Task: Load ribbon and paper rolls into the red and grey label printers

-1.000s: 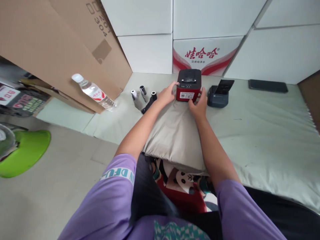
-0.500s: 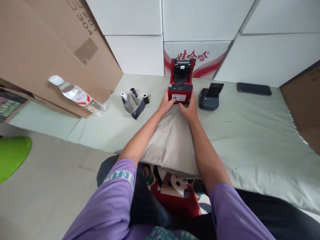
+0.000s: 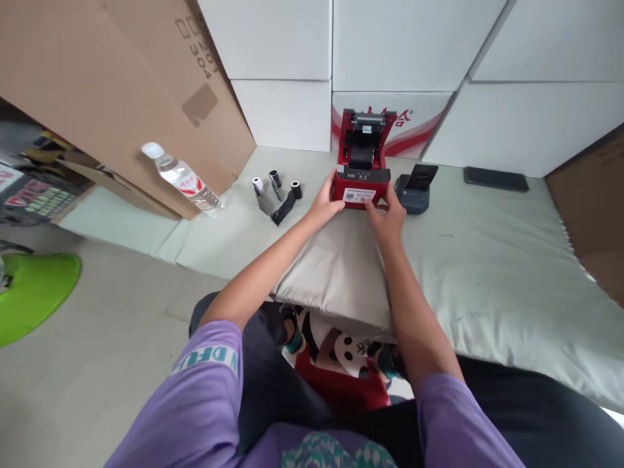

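Pale mat [image 3: 487,247], hands [image 3: 361,208] hiding printer [image 3: 361,175] front

My only view comes from the camera on the person's head, looking forward and steeply down along both arms across the pale mat [image 3: 492,260] toward the stacked white boxes [image 3: 404,45]. It sits close: purple sleeves fill the bottom edge, the red printer [image 3: 361,175] lies mid-frame at arm's reach.
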`<act>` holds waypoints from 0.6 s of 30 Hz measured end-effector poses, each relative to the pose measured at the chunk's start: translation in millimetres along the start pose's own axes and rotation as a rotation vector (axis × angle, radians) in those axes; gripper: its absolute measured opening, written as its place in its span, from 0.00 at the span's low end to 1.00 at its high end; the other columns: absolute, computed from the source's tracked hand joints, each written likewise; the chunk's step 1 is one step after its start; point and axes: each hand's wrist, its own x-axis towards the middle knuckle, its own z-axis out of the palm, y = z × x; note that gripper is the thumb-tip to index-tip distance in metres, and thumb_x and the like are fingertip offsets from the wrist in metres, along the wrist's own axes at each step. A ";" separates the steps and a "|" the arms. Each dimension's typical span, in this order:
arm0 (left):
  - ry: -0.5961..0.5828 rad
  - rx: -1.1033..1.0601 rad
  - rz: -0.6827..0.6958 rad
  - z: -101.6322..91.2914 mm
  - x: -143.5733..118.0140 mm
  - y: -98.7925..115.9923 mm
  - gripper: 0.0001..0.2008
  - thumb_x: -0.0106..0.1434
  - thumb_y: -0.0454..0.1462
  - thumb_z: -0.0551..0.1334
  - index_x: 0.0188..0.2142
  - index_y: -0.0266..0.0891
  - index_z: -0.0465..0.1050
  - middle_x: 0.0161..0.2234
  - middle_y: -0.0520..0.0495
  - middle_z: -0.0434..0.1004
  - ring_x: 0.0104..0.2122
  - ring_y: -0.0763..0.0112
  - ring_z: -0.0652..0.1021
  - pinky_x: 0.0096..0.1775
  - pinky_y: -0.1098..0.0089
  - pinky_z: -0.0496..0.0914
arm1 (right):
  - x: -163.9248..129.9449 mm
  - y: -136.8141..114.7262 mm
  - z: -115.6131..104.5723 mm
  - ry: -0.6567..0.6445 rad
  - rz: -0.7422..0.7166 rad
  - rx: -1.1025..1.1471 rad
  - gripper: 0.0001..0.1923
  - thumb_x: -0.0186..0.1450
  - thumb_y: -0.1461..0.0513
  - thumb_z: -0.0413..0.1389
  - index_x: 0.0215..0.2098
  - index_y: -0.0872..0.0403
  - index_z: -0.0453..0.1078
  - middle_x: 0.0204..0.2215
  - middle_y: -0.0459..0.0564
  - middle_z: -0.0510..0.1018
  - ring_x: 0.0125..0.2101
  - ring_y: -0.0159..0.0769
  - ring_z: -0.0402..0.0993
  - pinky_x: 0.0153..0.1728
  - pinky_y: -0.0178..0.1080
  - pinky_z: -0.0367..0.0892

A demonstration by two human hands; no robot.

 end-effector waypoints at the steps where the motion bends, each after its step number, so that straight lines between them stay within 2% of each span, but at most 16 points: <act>1: -0.019 -0.010 -0.011 0.2 -12.8 6.2 0.55 0.45 0.30 0.61 0.75 0.43 0.52 0.76 0.41 0.56 0.77 0.49 0.57 0.73 0.50 0.59 | -11.7 -7.8 -4.9 0.012 0.009 0.002 0.43 0.63 0.51 0.60 0.75 0.52 0.61 0.62 0.58 0.80 0.54 0.50 0.82 0.50 0.50 0.81; 5: -0.042 -0.093 -0.045 4.2 -69.4 16.4 0.53 0.43 0.30 0.60 0.72 0.40 0.54 0.76 0.38 0.56 0.77 0.51 0.55 0.76 0.52 0.54 | -66.3 -37.6 -29.7 -0.005 0.039 -0.059 0.38 0.65 0.51 0.61 0.72 0.50 0.65 0.59 0.58 0.82 0.47 0.48 0.83 0.49 0.51 0.81; 7: -0.032 -0.143 -0.070 9.3 -94.3 14.9 0.51 0.43 0.30 0.60 0.69 0.40 0.56 0.75 0.37 0.57 0.76 0.51 0.57 0.75 0.52 0.54 | -90.7 -48.2 -42.3 -0.027 0.079 -0.143 0.36 0.66 0.50 0.61 0.70 0.50 0.66 0.56 0.58 0.83 0.42 0.47 0.83 0.50 0.53 0.79; 9: -0.046 -0.186 -0.110 16.1 -113.3 11.5 0.47 0.44 0.30 0.61 0.67 0.42 0.58 0.74 0.38 0.59 0.76 0.50 0.58 0.74 0.50 0.57 | -111.0 -52.9 -52.3 -0.031 0.132 -0.196 0.35 0.66 0.50 0.62 0.69 0.50 0.67 0.55 0.59 0.84 0.41 0.47 0.84 0.51 0.54 0.79; 13: -0.110 -0.245 -0.171 29.6 -134.1 4.6 0.44 0.45 0.29 0.62 0.64 0.42 0.58 0.74 0.35 0.58 0.75 0.50 0.60 0.72 0.50 0.61 | -141.6 -45.6 -63.0 0.035 0.206 -0.142 0.33 0.65 0.49 0.62 0.65 0.51 0.65 0.58 0.63 0.81 0.52 0.52 0.83 0.52 0.54 0.79; 16: -0.118 -0.204 -0.199 32.5 -139.4 3.4 0.41 0.46 0.27 0.60 0.62 0.43 0.59 0.75 0.36 0.58 0.76 0.55 0.60 0.72 0.54 0.62 | -155.1 -42.3 -68.7 0.016 0.266 -0.125 0.31 0.63 0.49 0.64 0.61 0.46 0.63 0.55 0.61 0.82 0.50 0.52 0.84 0.52 0.58 0.80; 18: -0.105 -0.145 -0.218 29.4 -137.7 3.9 0.37 0.47 0.26 0.58 0.58 0.44 0.61 0.75 0.39 0.59 0.75 0.59 0.62 0.71 0.55 0.64 | -154.2 -47.8 -75.1 -0.009 0.223 -0.134 0.29 0.62 0.50 0.64 0.59 0.43 0.63 0.55 0.58 0.82 0.51 0.53 0.84 0.52 0.60 0.79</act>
